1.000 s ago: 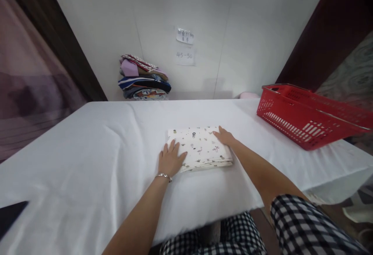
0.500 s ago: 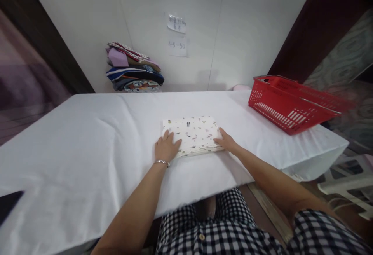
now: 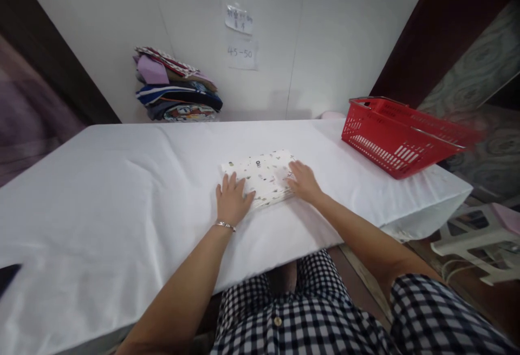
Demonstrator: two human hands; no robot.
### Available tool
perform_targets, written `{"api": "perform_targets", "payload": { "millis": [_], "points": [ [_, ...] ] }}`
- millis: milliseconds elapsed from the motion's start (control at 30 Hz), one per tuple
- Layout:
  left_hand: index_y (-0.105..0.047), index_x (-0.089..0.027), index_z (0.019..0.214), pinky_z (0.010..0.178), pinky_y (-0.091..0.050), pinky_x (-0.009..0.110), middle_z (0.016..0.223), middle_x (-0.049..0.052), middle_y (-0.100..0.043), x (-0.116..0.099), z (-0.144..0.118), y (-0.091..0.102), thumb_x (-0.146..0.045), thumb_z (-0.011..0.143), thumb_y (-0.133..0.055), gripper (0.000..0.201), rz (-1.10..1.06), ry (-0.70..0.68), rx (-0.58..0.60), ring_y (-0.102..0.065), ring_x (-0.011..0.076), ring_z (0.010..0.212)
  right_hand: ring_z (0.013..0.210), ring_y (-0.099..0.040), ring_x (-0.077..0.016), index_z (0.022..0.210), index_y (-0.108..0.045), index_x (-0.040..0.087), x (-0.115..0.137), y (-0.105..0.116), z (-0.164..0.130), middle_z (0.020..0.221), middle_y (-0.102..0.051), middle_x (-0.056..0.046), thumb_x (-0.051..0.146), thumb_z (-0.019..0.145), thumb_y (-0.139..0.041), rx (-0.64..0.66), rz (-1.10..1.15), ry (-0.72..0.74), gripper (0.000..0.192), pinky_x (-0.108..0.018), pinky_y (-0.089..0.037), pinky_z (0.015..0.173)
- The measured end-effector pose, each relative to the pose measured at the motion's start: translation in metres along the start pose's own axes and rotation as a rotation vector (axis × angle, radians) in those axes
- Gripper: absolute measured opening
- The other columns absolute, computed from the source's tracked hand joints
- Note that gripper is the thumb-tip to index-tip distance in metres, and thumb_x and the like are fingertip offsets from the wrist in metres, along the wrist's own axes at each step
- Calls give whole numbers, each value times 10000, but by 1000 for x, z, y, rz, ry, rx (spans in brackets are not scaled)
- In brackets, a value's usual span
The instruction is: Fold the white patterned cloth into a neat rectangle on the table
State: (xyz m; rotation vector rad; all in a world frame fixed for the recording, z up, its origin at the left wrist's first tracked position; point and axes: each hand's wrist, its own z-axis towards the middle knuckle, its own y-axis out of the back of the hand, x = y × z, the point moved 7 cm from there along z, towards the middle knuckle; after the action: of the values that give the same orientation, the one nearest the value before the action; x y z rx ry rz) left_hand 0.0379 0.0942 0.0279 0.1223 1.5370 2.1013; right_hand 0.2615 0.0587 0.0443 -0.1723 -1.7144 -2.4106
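Note:
A folded white cloth (image 3: 266,173) with a small scattered print lies flat in front of me, its layers showing along the near edge. On its left side rests my left hand (image 3: 233,198), fingers spread and pointing away from me, a silver bracelet at the wrist. My right hand (image 3: 304,182) lies over the right end of the cloth, fingers stretched out and slightly blurred. Neither hand is closed round the cloth. Both hands partly cover its ends.
A white-covered table (image 3: 122,182) spreads under everything. At the back right stands a red plastic basket (image 3: 402,138). Several folded garments (image 3: 176,87) are stacked by the wall at the back left. A white stool (image 3: 475,236) is at the lower right. Paper signs (image 3: 240,54) hang on the wall.
My right hand has slid from the cloth's right edge onto its top. The cloth now lies slightly turned, its right end farther from me. The whole view has shifted a little.

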Motion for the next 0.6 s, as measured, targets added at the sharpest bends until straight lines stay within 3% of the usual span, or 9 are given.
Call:
{"api": "perform_targets", "payload": {
  "millis": [100, 200, 300, 433, 600],
  "points": [
    [-478, -226, 1295, 1080, -181, 524, 1443, 71, -353, -22, -5, -3, -494, 882, -354, 507, -28, -236, 64, -215, 275, 1362, 1353, -230, -254, 1365, -360, 154, 54, -19, -13, 1430, -356, -116, 475, 899, -382, 138, 2, 250, 566, -475, -168, 1096],
    [-463, -271, 1300, 1075, -189, 528, 1403, 41, -421, -33, -11, -12, -481, 896, -337, 473, -46, -370, 179, -302, 253, 1328, 1337, -275, -218, 1366, -365, 166, 71, -32, -28, 1426, -371, -92, 473, 902, -386, 191, 24, 342, 557, -438, -188, 1099],
    [-464, -280, 1297, 1073, -181, 532, 1405, 34, -418, -32, -11, -14, -475, 896, -344, 461, -44, -378, 197, -314, 254, 1321, 1321, -305, -204, 1353, -393, 179, 53, -30, -39, 1419, -385, -76, 424, 907, -399, 179, 26, 313, 508, -424, -213, 1090],
    [-468, -287, 1294, 1079, -156, 532, 1407, 36, -415, -31, -10, -15, -471, 889, -371, 455, -62, -355, 212, -304, 257, 1325, 1290, -360, -204, 1316, -448, 217, 6, -17, -49, 1378, -445, -59, 368, 902, -420, 156, 28, 201, 441, -449, -215, 1084],
    [-511, -294, 1253, 1082, -138, 534, 1381, 36, -450, -31, -9, -13, -452, 888, -388, 417, -124, -334, 195, -328, 258, 1311, 1202, -458, -219, 1142, -606, 242, -56, 8, -41, 1206, -599, -49, 286, 902, -397, 0, 74, -25, 321, -460, -324, 1016]
  ]
}}
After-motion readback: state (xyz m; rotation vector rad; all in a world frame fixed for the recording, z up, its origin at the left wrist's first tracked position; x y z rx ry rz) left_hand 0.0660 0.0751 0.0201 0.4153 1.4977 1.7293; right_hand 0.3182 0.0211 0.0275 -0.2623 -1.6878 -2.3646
